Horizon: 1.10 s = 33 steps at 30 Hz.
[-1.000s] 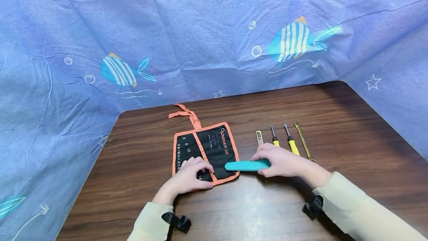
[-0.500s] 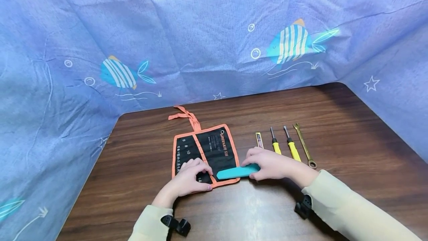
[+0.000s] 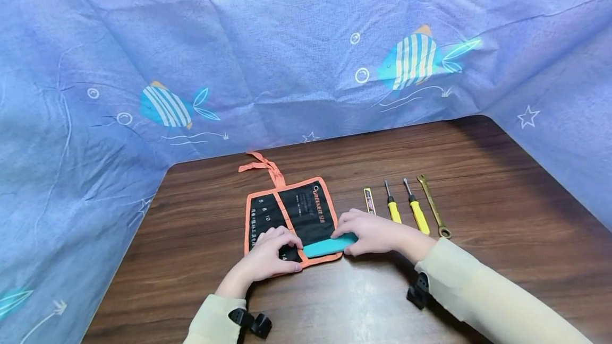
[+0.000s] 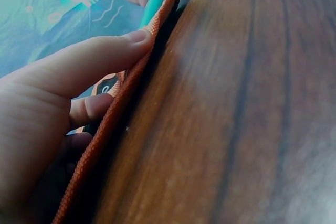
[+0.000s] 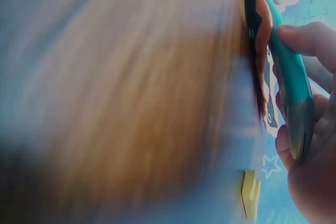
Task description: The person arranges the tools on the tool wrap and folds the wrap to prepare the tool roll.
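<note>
A black tool pouch (image 3: pixel 306 216) with orange trim lies flat on the table in the head view. My left hand (image 3: pixel 269 256) holds its near edge, thumb on the orange trim and fingers curled at the orange pocket strip. My right hand (image 3: pixel 370 232) grips a long teal tool (image 3: pixel 322 248) with a grey end (image 5: pixel 300 129), laid over the pouch's near right part. Its left tip meets the pocket strip beside my left fingers; I cannot tell whether it is under the strip. In the left wrist view, my left thumb (image 4: pixel 105 59) presses the orange edge (image 4: pixel 131 82).
Right of the pouch lie a small yellow-and-black pack (image 3: pixel 369 200), two yellow-handled screwdrivers (image 3: pixel 394 211) (image 3: pixel 418 216) and a brass-coloured wrench (image 3: pixel 434 206). Orange ties (image 3: pixel 270 169) stretch out behind the pouch. A blue fish-print cloth (image 3: pixel 287 68) hangs around the wooden table (image 3: pixel 363 291).
My right hand has moved left with the teal tool, bringing its tip from the pouch's right part to the pocket strip. My left hand stays on the pouch's near edge.
</note>
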Each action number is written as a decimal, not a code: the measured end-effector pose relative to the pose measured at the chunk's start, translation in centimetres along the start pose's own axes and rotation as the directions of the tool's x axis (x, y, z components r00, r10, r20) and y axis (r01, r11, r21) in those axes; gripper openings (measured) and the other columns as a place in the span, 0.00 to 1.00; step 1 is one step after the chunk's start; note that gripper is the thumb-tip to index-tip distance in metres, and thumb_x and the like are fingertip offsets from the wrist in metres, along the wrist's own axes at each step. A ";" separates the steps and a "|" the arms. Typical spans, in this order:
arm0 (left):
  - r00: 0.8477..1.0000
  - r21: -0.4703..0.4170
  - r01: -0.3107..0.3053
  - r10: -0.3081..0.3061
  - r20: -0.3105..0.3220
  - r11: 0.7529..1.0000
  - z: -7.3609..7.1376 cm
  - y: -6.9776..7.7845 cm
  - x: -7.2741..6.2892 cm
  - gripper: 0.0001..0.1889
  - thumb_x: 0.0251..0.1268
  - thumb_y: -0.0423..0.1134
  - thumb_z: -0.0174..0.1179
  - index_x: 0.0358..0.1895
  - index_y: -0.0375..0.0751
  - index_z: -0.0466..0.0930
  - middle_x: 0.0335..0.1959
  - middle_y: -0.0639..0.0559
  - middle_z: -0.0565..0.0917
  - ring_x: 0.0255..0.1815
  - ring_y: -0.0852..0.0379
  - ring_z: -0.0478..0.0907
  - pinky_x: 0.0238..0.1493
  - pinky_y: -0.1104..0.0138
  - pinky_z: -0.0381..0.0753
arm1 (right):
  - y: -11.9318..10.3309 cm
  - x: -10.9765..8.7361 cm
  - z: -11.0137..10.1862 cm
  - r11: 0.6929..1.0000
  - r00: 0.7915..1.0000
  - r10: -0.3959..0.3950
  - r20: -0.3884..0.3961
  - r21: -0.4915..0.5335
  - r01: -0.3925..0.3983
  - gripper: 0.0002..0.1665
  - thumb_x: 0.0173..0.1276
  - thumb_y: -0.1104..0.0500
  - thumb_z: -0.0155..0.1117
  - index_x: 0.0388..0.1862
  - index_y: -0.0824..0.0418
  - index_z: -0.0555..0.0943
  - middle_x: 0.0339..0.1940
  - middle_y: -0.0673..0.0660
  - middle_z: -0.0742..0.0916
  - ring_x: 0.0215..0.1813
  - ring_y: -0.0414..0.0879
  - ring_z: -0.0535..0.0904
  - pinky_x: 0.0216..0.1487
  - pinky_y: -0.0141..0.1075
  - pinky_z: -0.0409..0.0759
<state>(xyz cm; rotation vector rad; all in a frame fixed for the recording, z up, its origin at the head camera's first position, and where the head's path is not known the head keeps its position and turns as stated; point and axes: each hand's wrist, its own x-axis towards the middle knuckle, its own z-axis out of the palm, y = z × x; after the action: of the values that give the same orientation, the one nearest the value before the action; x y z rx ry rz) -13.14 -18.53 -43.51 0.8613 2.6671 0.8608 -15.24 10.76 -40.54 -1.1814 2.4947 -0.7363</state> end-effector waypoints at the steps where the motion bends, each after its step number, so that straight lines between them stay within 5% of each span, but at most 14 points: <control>1: 1.000 -0.002 0.000 0.000 0.000 1.000 0.0 0.0 0.0 0.16 0.50 0.59 0.66 0.43 0.70 0.75 0.38 0.67 0.70 0.42 0.62 0.64 0.43 0.60 0.60 | -0.1 0.2 0.1 1.000 1.000 -0.006 0.000 -0.001 0.006 0.19 0.59 0.54 0.64 0.50 0.52 0.82 0.45 0.44 0.78 0.47 0.41 0.69 0.46 0.38 0.71; 24: 0.999 -0.007 -0.026 0.026 -0.024 1.000 0.4 0.0 0.2 0.16 0.52 0.59 0.65 0.45 0.68 0.76 0.37 0.69 0.71 0.40 0.63 0.65 0.42 0.59 0.60 | -1.4 2.0 2.4 1.000 0.999 -0.030 -0.032 0.001 0.030 0.19 0.59 0.53 0.65 0.50 0.54 0.82 0.44 0.44 0.78 0.47 0.40 0.69 0.47 0.34 0.70; 33: 0.999 -0.010 -0.032 0.032 -0.020 0.999 0.5 0.2 -0.1 0.16 0.52 0.59 0.65 0.46 0.69 0.76 0.37 0.71 0.71 0.40 0.64 0.65 0.43 0.59 0.61 | -0.9 -0.1 1.9 0.997 0.996 0.051 -0.076 -0.058 -0.056 0.21 0.58 0.48 0.66 0.50 0.51 0.81 0.45 0.44 0.78 0.47 0.41 0.68 0.47 0.36 0.69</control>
<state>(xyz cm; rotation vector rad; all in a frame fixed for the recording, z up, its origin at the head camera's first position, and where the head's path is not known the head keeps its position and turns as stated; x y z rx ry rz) -12.82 -18.27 -43.81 0.8997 2.6702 0.8944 -13.72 9.72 -41.62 -1.1216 2.6158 -0.7092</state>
